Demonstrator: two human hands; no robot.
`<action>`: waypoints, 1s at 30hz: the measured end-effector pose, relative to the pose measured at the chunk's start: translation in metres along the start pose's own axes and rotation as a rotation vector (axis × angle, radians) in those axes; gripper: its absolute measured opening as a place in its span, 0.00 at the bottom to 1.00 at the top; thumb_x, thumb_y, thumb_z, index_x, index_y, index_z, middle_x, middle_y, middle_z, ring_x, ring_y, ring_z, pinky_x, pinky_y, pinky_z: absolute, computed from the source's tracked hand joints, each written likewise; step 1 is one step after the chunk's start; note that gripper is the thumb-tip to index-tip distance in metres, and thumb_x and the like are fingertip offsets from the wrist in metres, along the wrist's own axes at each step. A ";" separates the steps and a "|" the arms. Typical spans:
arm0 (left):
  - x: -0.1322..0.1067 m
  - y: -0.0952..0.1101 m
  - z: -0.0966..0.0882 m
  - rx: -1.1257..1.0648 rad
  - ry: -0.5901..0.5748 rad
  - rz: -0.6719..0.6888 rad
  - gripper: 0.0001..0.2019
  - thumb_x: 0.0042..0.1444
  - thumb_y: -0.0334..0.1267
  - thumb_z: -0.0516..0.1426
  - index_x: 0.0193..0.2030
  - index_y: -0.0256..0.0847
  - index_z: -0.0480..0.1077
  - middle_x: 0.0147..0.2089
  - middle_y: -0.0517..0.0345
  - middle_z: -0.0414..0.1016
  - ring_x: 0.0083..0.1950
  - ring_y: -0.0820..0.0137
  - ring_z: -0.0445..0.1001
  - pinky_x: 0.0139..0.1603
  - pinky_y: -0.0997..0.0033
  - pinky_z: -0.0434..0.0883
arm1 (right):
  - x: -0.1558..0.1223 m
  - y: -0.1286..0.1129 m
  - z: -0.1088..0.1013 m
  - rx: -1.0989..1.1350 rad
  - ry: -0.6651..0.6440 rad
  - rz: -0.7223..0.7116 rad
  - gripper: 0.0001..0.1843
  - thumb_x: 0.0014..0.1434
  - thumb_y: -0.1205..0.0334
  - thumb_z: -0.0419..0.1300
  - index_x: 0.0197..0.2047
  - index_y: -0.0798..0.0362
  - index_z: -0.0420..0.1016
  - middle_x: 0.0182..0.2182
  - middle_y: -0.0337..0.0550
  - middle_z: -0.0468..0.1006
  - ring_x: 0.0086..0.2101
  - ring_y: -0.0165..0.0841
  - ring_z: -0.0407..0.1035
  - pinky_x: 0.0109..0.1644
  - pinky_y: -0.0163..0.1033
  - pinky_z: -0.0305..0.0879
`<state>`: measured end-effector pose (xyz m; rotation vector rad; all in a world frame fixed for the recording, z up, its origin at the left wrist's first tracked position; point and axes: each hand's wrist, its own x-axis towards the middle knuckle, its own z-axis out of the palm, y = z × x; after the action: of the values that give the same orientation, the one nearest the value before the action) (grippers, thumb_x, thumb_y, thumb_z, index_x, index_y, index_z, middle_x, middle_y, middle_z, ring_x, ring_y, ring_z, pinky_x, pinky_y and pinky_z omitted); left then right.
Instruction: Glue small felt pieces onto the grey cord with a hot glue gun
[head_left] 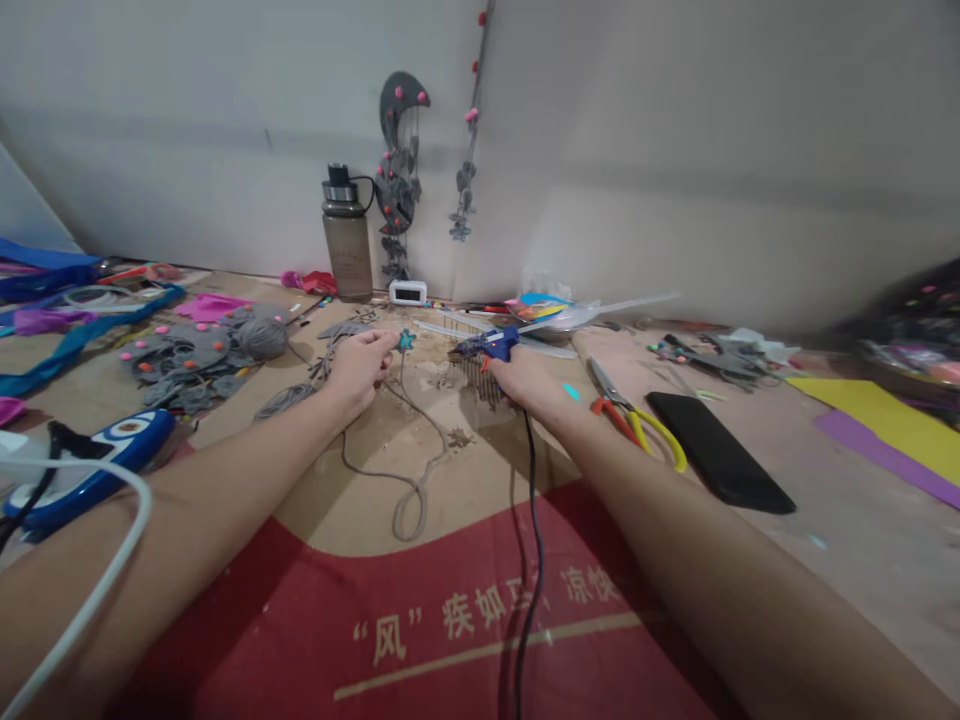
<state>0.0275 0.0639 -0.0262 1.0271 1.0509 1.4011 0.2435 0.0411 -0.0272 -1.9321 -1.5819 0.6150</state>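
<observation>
Left hand pinching teal piece; right hand gripping blue glue gun; hands apart

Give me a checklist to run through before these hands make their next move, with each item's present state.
1. Teal piece gripped: ok, at the fingertips of the left hand.
2. Glue gun in hand: ok, the right hand holds it, nozzle towards the left hand.
3. Glue gun hot: cannot tell; nothing visible shows its heat.
4. Grey cord free of loops: not ok, it curls into a loop on the cardboard.
5. Cord fixed to the teal piece: cannot tell, too small.
6. Black cable clear of the scissors: ok, it runs apart from them.
</observation>
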 end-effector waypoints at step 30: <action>-0.036 0.012 0.025 0.278 0.027 0.239 0.06 0.44 0.39 0.61 0.25 0.38 0.72 0.19 0.63 0.64 0.20 0.78 0.57 0.20 0.79 0.53 | -0.035 -0.052 0.042 0.695 0.162 -0.366 0.07 0.51 0.63 0.56 0.35 0.51 0.62 0.25 0.32 0.65 0.26 0.26 0.59 0.30 0.33 0.57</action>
<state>0.0515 0.0291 -0.0101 1.3756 1.1970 1.4889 0.1715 0.0196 -0.0229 -1.1208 -1.3317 0.7075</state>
